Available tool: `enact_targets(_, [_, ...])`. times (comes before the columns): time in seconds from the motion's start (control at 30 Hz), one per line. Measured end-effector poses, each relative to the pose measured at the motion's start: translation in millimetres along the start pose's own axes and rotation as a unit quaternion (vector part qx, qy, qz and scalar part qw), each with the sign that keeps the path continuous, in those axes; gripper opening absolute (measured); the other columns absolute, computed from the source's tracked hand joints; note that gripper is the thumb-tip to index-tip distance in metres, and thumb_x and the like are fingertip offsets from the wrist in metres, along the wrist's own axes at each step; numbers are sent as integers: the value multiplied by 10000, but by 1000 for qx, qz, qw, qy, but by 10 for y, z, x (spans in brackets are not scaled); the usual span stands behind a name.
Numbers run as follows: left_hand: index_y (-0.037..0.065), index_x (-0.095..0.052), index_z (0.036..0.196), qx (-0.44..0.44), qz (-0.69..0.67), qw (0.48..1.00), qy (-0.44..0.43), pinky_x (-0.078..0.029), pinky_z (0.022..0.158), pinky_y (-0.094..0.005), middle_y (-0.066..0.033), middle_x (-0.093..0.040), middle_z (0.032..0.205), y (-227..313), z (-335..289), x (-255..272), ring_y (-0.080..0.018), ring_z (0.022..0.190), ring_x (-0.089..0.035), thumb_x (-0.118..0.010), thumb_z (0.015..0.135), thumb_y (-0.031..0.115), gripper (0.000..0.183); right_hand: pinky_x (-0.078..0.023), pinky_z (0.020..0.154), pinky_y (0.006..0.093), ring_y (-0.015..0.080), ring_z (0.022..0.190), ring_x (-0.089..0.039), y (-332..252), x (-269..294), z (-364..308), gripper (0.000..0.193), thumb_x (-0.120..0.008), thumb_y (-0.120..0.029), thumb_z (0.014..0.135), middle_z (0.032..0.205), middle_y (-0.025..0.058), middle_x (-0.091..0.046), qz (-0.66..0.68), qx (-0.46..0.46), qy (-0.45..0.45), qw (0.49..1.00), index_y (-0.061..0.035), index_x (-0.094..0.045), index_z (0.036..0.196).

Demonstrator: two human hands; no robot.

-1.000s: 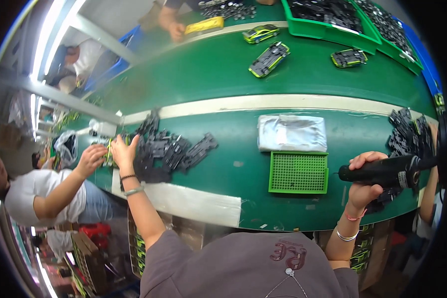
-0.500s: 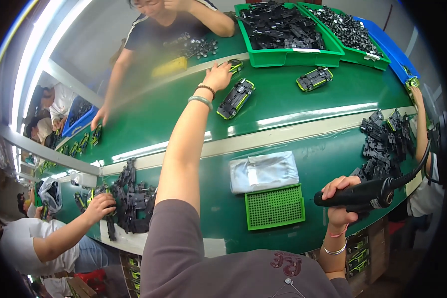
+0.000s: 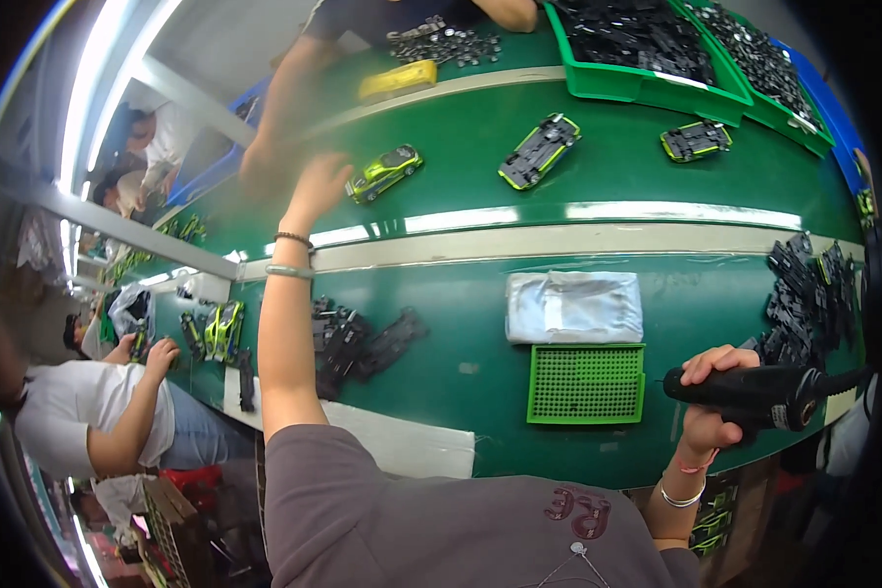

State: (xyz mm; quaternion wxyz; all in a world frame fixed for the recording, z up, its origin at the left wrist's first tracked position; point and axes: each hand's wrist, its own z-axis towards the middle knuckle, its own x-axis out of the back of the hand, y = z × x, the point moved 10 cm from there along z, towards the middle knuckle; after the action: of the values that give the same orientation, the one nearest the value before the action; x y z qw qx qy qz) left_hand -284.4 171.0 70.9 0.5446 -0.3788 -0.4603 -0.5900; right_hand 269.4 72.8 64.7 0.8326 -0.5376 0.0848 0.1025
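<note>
My left hand (image 3: 318,186) reaches over the far green work surface, somewhat blurred, its fingers apart and nothing seen in them. Just to its right, a yellow-green toy car (image 3: 385,173) stands on its wheels. Farther right lie two more toy cars upside down, black undersides showing: one upturned car (image 3: 540,151) at the middle and another upturned car (image 3: 696,141) near the green bins. My right hand (image 3: 713,392) is wrapped round a black electric screwdriver (image 3: 745,394), held over the near table with its tip pointing left; the cord runs off to the right.
A green perforated basket (image 3: 586,384) and a silvery wrapped packet (image 3: 574,307) lie before me. Black chassis parts are heaped at right (image 3: 799,304) and left (image 3: 348,338). Green bins (image 3: 647,88) stand far right. A co-worker's arm (image 3: 279,122) is across the table; another person (image 3: 98,412) sits left.
My left hand has moved left with a car, which now stands upright beside it, let go. The view has shifted. My right hand still grips the screwdriver.
</note>
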Motion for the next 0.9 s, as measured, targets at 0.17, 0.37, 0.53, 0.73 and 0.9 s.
enact_targets(0.17, [31,-621,979,127,110,985,-50,-477,786,-404,-199,-630,928,-276,-389,89,-346,893,-602,-546,843,302,312,-416,602,256,137,624,-488,-6,-25,-30,848,-599,-769,552,742,56,-485,-4,-1,-5,1000,-39,-394,931])
enact_targets(0.37, [38,-624,970,282,221,924,-133,-483,783,-417,-202,-631,936,-486,-590,5,-350,900,-604,-427,884,440,456,-415,602,259,138,621,-484,-4,3,-15,839,-579,-777,578,739,58,-478,-8,4,-4,1000,-38,-392,930])
enact_targets(0.53, [32,-623,981,216,115,969,-37,-474,795,-417,-206,-631,931,-302,-317,127,-359,902,-598,-470,871,427,439,-417,603,260,136,609,-477,-13,32,2,838,-534,-797,599,720,57,-471,-27,9,18,999,-36,-390,920])
enact_targets(0.73, [8,-622,934,10,34,994,108,-458,774,-438,-211,-611,896,519,214,179,-363,867,-576,-590,811,317,334,-418,599,261,135,603,-475,-8,13,10,836,-530,-797,602,716,56,-471,-29,11,12,999,-37,-392,919])
enact_targets(0.9, [63,-582,1094,-50,6,996,67,-432,887,-430,-181,-542,1132,909,764,-378,-352,1069,-495,-589,801,395,443,-428,599,260,134,603,-482,-22,18,20,830,-528,-794,609,713,57,-476,-26,18,3,999,-37,-393,920])
